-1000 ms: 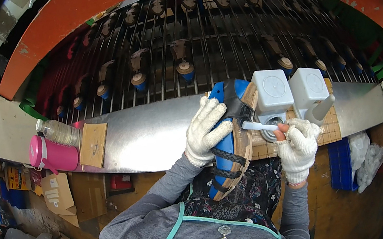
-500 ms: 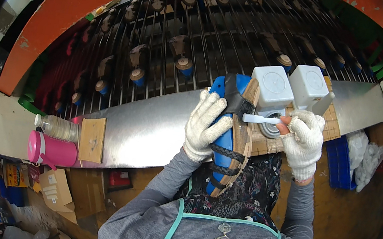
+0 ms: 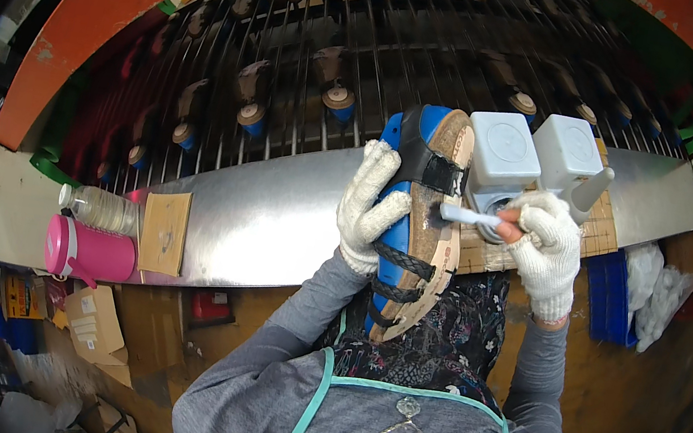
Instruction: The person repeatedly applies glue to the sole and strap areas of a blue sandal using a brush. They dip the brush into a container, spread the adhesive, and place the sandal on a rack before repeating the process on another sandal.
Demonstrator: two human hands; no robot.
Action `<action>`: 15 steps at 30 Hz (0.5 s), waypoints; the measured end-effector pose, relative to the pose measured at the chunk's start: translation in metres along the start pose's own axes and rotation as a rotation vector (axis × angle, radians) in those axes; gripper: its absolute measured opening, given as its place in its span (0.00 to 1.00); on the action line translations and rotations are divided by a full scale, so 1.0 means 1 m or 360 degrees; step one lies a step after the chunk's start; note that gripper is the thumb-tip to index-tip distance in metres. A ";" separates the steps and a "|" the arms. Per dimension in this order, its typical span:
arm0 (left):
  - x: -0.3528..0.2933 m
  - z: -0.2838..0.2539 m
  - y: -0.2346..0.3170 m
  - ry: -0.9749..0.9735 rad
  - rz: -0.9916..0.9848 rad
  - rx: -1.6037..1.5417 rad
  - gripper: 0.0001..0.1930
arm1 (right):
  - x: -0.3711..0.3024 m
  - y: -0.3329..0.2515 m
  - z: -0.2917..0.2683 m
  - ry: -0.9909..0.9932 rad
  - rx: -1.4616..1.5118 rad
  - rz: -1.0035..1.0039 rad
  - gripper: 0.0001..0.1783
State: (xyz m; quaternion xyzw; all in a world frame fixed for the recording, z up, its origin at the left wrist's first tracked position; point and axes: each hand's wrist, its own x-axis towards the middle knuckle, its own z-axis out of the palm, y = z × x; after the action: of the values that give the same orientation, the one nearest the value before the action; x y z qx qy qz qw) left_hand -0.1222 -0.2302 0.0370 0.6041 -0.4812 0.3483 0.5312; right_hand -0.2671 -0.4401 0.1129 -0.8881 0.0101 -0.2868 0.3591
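Observation:
My left hand (image 3: 365,210), in a white knitted glove, grips a sandal upper and sole (image 3: 425,234) mounted on a blue shoe last (image 3: 402,239). The tan underside of the sole faces up and to the right. A wide black strap folds over one end, and braided dark straps cross the other. My right hand (image 3: 545,252), also gloved, pinches a white-handled brush (image 3: 463,216) with bare fingertips showing. The brush tip touches the sole beside a dark, wet-looking patch. Under the brush stands a round-mouthed pot (image 3: 489,232), partly hidden by my fingers.
Two white square containers (image 3: 504,146) stand on a patterned board (image 3: 606,223) at the metal bench edge. Beyond runs a rack of rods (image 3: 292,72) carrying several shoe lasts. A pink jug (image 3: 100,253), clear bottle (image 3: 104,210) and blue bin (image 3: 613,295) flank the bench.
My left hand has turned the sandal so more of its underside faces up. The brush has shifted slightly along the sole, and a dark patch now shows at its tip.

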 end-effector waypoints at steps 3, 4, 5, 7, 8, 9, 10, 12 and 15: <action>0.000 0.000 -0.002 0.0069 -0.0015 0.0059 0.22 | -0.007 0.004 0.005 -0.0086 0.0462 0.0177 0.09; -0.001 -0.001 -0.002 0.0067 -0.0015 0.0103 0.22 | -0.011 0.005 0.009 -0.0075 0.0597 0.0241 0.09; -0.001 -0.001 -0.003 0.0074 -0.0015 0.0142 0.22 | -0.016 0.004 0.019 0.0093 0.0666 0.0341 0.08; 0.000 -0.003 -0.007 0.0076 0.0004 0.0219 0.21 | -0.029 0.000 0.046 0.0358 0.0675 0.0420 0.07; 0.000 -0.004 -0.009 0.0083 0.0025 0.0263 0.21 | -0.036 -0.002 0.050 0.0302 0.0775 0.0516 0.07; 0.000 -0.005 -0.011 0.0095 0.0041 0.0299 0.21 | -0.044 -0.005 0.055 0.0245 0.0813 0.0634 0.07; 0.000 -0.007 -0.012 0.0105 0.0055 0.0334 0.21 | -0.051 -0.009 0.059 0.0190 0.0966 0.0777 0.07; 0.000 -0.010 -0.014 0.0083 0.0069 0.0381 0.23 | -0.060 -0.013 0.055 0.0091 0.1039 0.0866 0.08; -0.002 -0.015 -0.014 0.0045 0.0072 0.0382 0.27 | -0.064 -0.021 0.048 0.0047 0.0987 0.0840 0.08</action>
State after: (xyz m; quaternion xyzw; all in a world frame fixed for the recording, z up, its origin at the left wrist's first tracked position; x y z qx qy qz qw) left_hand -0.1077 -0.2155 0.0338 0.6475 -0.4419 0.4238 0.4538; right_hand -0.2993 -0.3793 0.0668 -0.7004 0.1558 -0.1869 0.6710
